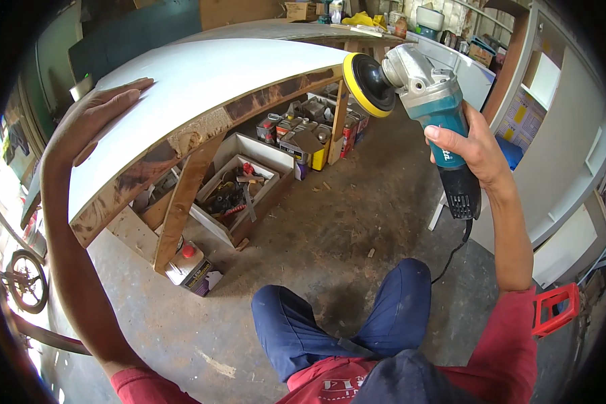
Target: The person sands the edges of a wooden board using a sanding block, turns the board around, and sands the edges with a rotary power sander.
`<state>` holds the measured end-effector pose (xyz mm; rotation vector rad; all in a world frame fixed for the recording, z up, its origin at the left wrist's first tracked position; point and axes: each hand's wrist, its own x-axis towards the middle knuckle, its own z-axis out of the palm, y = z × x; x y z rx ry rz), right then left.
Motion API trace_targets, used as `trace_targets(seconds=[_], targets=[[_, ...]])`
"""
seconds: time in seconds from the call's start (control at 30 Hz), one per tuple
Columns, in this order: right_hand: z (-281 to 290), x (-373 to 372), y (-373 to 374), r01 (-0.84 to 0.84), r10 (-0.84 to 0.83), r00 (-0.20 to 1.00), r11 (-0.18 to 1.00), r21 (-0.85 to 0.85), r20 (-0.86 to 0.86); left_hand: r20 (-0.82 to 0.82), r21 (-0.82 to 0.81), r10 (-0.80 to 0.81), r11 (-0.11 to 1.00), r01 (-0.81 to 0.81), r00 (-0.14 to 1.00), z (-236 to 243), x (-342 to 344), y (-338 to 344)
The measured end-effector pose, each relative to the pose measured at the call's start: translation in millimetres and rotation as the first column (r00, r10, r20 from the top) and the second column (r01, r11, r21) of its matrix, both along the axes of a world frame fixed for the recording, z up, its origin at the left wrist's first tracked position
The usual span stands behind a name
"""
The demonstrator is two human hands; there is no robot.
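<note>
My right hand (470, 149) is wrapped round the teal body of an angle grinder (444, 111) with a grey metal head. A round black backing pad with a yellow rim (370, 86) is fitted to it, close to the far right end of a white panel (202, 74). Whether pad and panel edge touch, I cannot tell. From the grinder's black rear end a cord runs down beside my right knee. My left hand (108, 111) lies flat on the panel's left part, fingers stretched out. The panel's near edge shows brown, stained wood.
Under the panel stand wooden legs (185, 202), a box of tools (239, 192) and several cans (303, 138). A rectangular can with a red cap (194, 269) sits by the near leg. At right are grey cabinets (565, 135) and a red plastic stool (556, 310). A bicycle wheel (28, 281) shows at left.
</note>
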<state>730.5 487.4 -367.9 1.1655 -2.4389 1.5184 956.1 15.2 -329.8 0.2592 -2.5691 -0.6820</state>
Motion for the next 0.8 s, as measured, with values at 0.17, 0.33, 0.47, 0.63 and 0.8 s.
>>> trace_targets(seconds=[0.17,0.33,0.47,0.63,0.8], targets=[[1,1,-1,-0.004,0.004,1.0,1.0,0.001,0.03,0.011,-0.039,0.047,0.998,-0.046,0.999,2,2,5],[3,2,-4,-0.046,0.045,0.998,0.999,0.016,0.035,-0.015,-0.046,0.03,0.998,-0.031,0.999,0,0,5],[-1,-9,0,-0.008,0.008,1.0,1.0,-0.002,0.029,-0.019,-0.051,0.059,0.997,-0.06,0.998,3,3,14],[2,-15,2,-0.034,0.032,0.996,0.999,0.022,0.079,-0.018,0.001,0.007,1.0,-0.007,1.0,0,2,7],[-1,-11,-1,-0.107,0.107,0.993,0.994,0.019,-0.043,0.035,0.105,-0.001,0.994,-0.003,0.999,3,5,12]])
